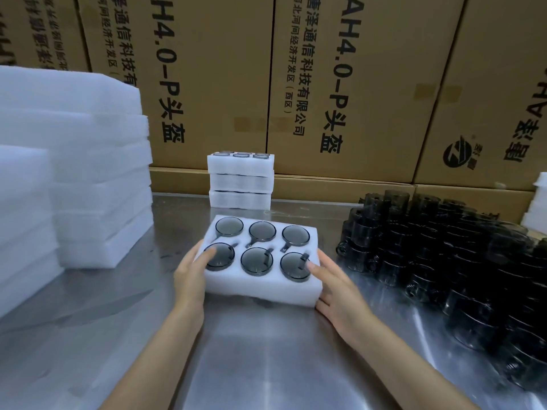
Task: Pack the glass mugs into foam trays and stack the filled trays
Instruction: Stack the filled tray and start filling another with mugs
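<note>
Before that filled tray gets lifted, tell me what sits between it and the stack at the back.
Nothing visible: only bare steel table lies between the filled tray, held by both hands, and the stack of filled trays behind it.

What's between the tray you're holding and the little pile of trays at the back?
Only bare metal table, seen in the head view, between the held tray and the stack of filled trays.
</note>
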The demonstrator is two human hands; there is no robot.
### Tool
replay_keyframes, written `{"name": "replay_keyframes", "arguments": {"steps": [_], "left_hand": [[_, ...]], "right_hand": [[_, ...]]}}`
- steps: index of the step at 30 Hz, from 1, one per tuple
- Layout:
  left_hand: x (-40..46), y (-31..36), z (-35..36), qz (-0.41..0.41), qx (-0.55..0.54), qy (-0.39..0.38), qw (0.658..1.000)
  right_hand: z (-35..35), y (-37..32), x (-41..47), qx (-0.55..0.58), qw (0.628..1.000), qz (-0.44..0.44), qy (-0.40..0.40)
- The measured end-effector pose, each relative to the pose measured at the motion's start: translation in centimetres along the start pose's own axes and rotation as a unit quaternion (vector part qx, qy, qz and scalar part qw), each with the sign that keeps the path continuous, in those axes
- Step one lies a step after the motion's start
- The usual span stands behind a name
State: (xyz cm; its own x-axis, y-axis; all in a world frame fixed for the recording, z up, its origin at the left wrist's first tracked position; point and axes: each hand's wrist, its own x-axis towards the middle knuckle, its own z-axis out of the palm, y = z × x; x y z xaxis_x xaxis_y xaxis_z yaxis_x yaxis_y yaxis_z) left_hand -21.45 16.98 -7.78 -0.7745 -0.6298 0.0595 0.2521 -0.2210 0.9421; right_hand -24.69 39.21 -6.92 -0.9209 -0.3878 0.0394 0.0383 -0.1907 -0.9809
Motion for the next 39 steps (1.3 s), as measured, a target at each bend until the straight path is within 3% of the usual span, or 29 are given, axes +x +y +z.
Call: {"name": "replay_keyframes", "arguments": {"steps": [5,8,11,16,21,28,39], "left_hand": [[3.3,-1.1,0.7,0.001,-0.017,0.038,0.999],[4.9,-1.4,1.4,0.005,-0.033,0.041,0.999],[6.2,-1.6,1.9,-0.007,-0.064,-0.009,0.998],[8.6,-2.4,2.1,-0.002,-0.093,0.022,0.995],[10.1,-2.6,2.5,0.003,-0.076,0.021,0.997],[10.6,-2.6,2.9,0.01,-0.006,0.012,1.0],[11.3,-2.4,3.5,-0.001,-0.007,0.043,0.999]], "right_hand": [[0.7,0.3,4.9,0.048,0.996,0.074,-0.019],[1.0,0.5,7.8,0.095,0.989,0.109,0.035],[0.9,0.6,10.5,0.158,0.974,0.125,0.107],[1.9,-2.1,15.5,0.204,0.968,0.075,0.124],[3.9,-8.6,22.7,0.254,0.964,-0.002,0.08],[7.1,-15.2,33.8,0.214,0.975,-0.017,0.061],[8.3,-13.7,41.9,0.158,0.98,0.036,0.115]]}}
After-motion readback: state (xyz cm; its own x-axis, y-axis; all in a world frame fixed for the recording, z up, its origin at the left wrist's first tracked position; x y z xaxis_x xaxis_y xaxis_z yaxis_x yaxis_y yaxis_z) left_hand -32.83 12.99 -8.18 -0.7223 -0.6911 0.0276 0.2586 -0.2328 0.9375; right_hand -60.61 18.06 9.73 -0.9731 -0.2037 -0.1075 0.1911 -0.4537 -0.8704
